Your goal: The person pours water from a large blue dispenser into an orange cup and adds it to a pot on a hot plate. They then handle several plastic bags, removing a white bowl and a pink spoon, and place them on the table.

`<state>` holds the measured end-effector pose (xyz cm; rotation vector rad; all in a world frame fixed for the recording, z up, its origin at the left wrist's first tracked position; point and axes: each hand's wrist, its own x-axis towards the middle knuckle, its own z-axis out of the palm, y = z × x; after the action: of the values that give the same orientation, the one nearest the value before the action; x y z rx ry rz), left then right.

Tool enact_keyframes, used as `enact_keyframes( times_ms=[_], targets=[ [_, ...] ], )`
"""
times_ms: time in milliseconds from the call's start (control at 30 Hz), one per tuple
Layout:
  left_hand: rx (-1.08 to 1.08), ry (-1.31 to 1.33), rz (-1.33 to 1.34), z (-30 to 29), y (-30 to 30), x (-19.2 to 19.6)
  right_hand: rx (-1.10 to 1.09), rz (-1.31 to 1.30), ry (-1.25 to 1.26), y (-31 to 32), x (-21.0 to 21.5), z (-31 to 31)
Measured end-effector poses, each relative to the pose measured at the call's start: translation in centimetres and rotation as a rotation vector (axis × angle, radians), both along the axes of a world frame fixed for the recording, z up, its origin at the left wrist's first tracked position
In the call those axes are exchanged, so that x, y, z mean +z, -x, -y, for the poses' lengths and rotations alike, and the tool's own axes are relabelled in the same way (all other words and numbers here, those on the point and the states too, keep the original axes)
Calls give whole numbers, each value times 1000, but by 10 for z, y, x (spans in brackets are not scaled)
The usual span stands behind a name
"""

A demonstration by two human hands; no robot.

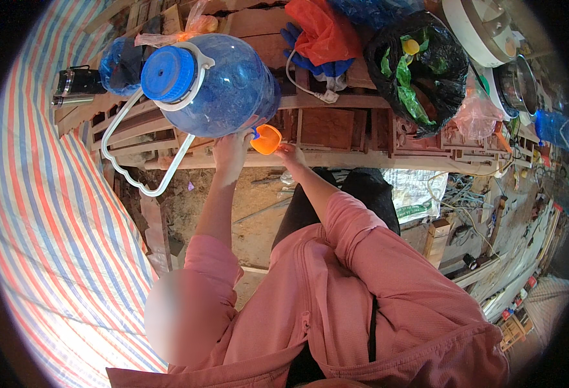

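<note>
Left hand is pressed against the lower side of the big blue water jug, fingers spread on the plastic, a bracing hold rather than a clenched grip. Jug sits on the wooden worktop, blue cap pointing to 10 o'clock, white carry handle hanging off at 8 o'clock. Right hand has its grip closed on a small orange cup, held just beside the jug's base at its 4 o'clock, mouth facing the jug. Black bag of green scraps lies at 3 o'clock of the jug, well apart. Red bag over blue gloves at 2 o'clock. Striped tarp along the left
</note>
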<state>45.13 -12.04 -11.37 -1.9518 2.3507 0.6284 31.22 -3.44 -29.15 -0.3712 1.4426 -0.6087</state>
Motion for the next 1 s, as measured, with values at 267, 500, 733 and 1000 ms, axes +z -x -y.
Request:
enact_keyframes(
  times_ms=[267, 500, 733, 1000],
  targets=[
    [14, -47, 26, 1, 1, 3, -224, 30, -47, -6, 2, 0],
    [-36, 21, 10, 0, 0, 4, -25, 44, 11, -4, -13, -3],
    [0, -37, 18, 0, 3, 8, -140, -40, -45, -3, 18, 1],
    [-13, -3, 18, -1, 0, 2, -59, -107, -47, -2, 22, 2]
  ],
)
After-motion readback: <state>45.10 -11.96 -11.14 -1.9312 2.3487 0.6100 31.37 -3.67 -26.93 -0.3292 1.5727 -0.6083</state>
